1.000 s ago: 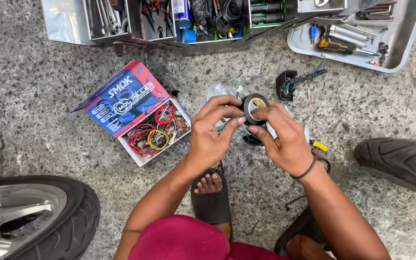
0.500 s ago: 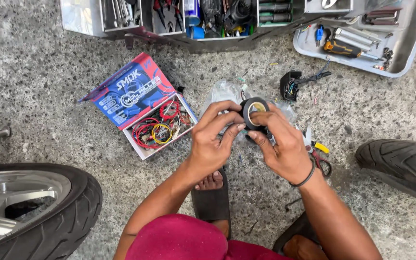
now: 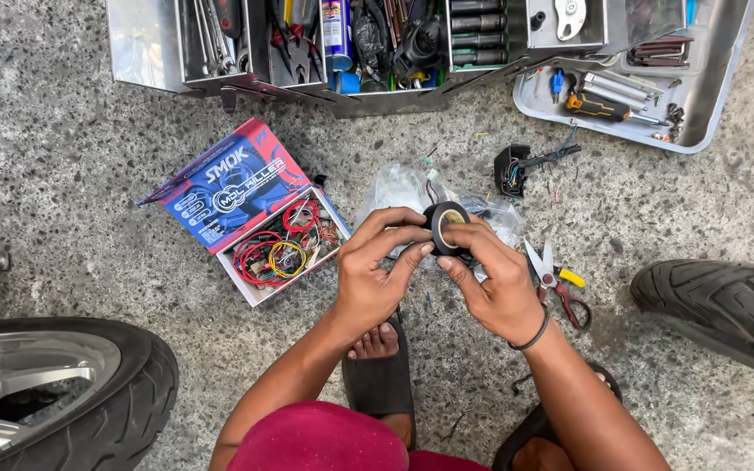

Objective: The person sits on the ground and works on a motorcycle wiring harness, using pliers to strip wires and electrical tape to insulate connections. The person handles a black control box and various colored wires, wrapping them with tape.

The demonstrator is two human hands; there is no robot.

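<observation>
At the far left a black tyre on a silver wheel [image 3: 54, 392] lies on the grey stone floor [image 3: 63, 174]; next to it, further up, sits an open blue and red box [image 3: 250, 209] with red, yellow and black wires [image 3: 277, 249] curled inside; above that stands a big metal toolbox [image 3: 351, 44], full of tools. In the middle the left hand [image 3: 377, 270] grips the roll of black tape [image 3: 447, 225] from the left side, fingers bent around it; the tape is held up just over a clear plastic bag [image 3: 399, 187]; the right hand [image 3: 495, 283] pinches the same roll from the right, with a dark band on its wrist. Under the hands a foot in a black sandal [image 3: 381, 371] shows. Right of the hands lie small scissors with red and yellow handles [image 3: 556, 275]; higher up is a little black plug with wires [image 3: 517, 166]; then a metal tray [image 3: 700, 113] with more tools; another black tyre [image 3: 726, 305] is at the far right.
</observation>
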